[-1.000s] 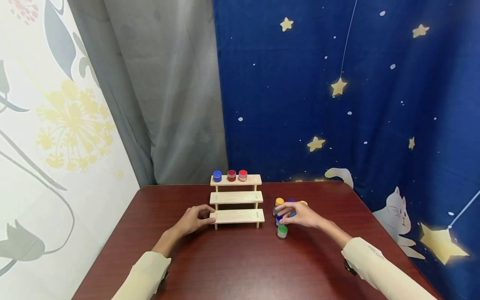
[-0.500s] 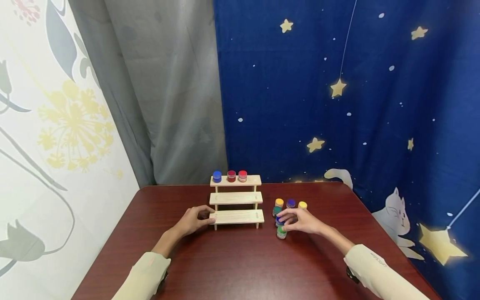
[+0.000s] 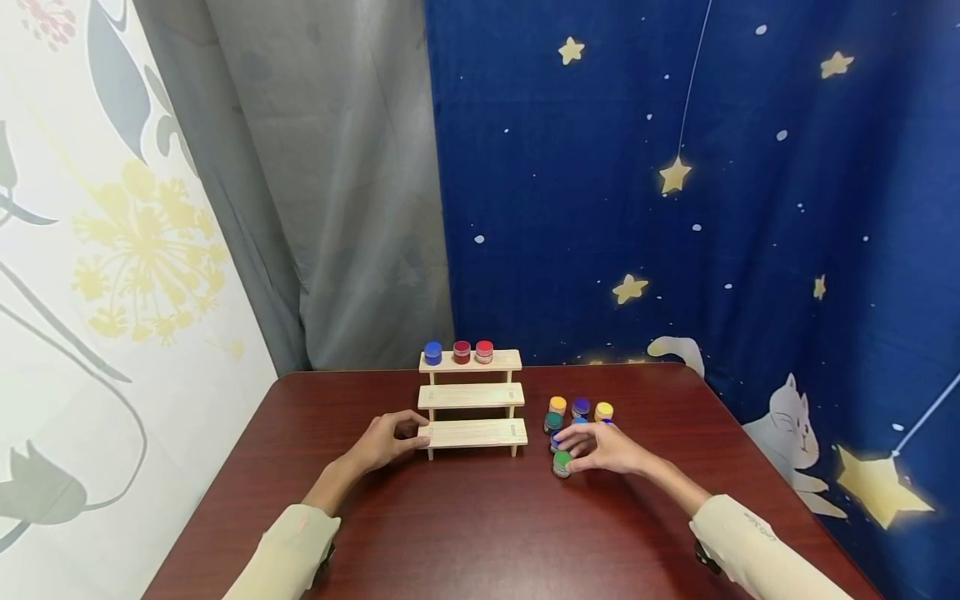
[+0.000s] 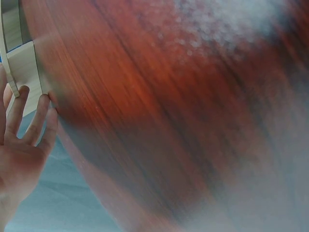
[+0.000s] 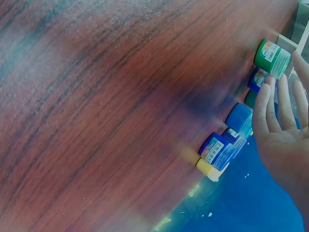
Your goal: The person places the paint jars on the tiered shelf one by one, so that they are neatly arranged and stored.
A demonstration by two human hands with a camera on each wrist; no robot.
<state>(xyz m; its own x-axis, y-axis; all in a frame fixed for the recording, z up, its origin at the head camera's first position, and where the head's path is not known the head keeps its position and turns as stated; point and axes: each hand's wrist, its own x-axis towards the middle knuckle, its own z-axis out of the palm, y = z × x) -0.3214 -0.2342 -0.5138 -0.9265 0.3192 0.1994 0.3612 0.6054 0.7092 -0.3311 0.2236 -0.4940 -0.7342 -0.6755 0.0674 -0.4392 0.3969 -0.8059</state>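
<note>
A three-tier wooden display stand (image 3: 472, 432) stands on the table. My left hand (image 3: 387, 440) holds the left end of its lowest shelf, thumb in front and fingers behind; in the left wrist view the fingers (image 4: 33, 126) reach the wood. My right hand (image 3: 609, 447) is over a group of small paint jars, fingers spread and slightly bent. Its thumb is right by the green paint jar (image 3: 562, 464), the nearest one. Beyond that jar a dark blue paint jar (image 5: 258, 79) is partly hidden by the fingers.
On the top shelf are a blue jar (image 3: 432, 353), a dark red jar (image 3: 462, 352) and a red jar (image 3: 484, 352). Orange (image 3: 557, 405), purple (image 3: 581, 407), yellow (image 3: 603, 411) and teal (image 3: 553, 422) jars sit behind my right hand. Curtains hang behind the table (image 3: 480, 533).
My right hand has come nearer over the jars, from the blue ones toward the green jar, uncovering several jars behind it. My left hand stays at the stand.
</note>
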